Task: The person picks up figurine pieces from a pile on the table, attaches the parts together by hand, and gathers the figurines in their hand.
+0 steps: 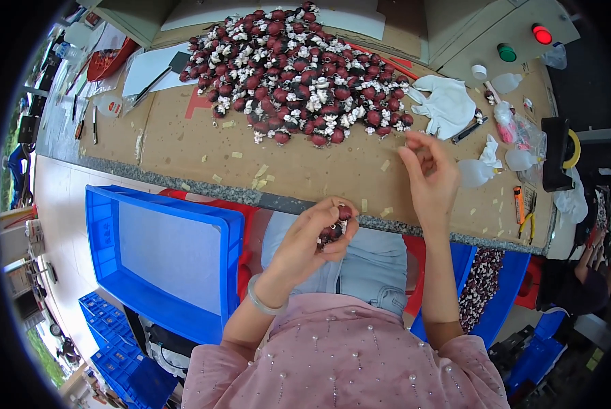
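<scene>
My left hand (312,232) is curled around a couple of small dark red and black figurines (345,213) just off the table's front edge. A small metal ring shows on one; the fingers partly cover them. My right hand (433,174) is raised above the cardboard-covered tabletop, thumb and forefinger a little apart and the other fingers bent. Nothing shows between its fingertips. Just beyond it spreads a big heap of similar figurines (299,82), dark red and black with white parts. Nearest that hand on the right is a white glove (443,105).
Left of my lap stands a blue crate (166,238) with a pale bottom. A blue bin of small pieces (481,279) sits under the table at right. Plastic bottles (474,173), an orange cutter (519,204) and yellow-handled pliers (528,221) lie on the right. Yellowish scraps (260,176) dot the cardboard.
</scene>
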A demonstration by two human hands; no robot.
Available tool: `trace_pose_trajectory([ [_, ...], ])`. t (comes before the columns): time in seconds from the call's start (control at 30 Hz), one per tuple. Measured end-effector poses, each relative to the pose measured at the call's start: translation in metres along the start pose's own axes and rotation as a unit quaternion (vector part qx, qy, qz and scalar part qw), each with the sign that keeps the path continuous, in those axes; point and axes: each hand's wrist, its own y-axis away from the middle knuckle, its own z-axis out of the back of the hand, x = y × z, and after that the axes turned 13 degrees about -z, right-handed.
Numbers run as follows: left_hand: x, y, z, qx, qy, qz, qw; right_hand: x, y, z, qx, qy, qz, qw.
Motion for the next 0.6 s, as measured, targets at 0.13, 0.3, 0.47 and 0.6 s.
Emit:
trace_pose_trajectory([
  [0.13,-0.01,-0.008,-0.014,-0.009,0.035,-0.045,0.998,0.013,-0.02,-0.011,-0.096,0.147,0.102,0.979],
  [0.3,-0.013,-0.013,-0.013,-0.039,-0.033,-0.107,0.993,0.005,-0.024,-0.02,-0.127,0.177,0.15,0.964],
  [0.47,-0.012,-0.018,-0.004,-0.042,-0.127,-0.134,0.982,0.009,-0.001,-0.003,-0.071,0.132,0.088,0.985],
  [0.6,-0.014,-0.026,-0.017,-0.041,-0.205,-0.137,0.968,0.003,0.017,0.018,0.023,0.009,-0.036,0.999],
])
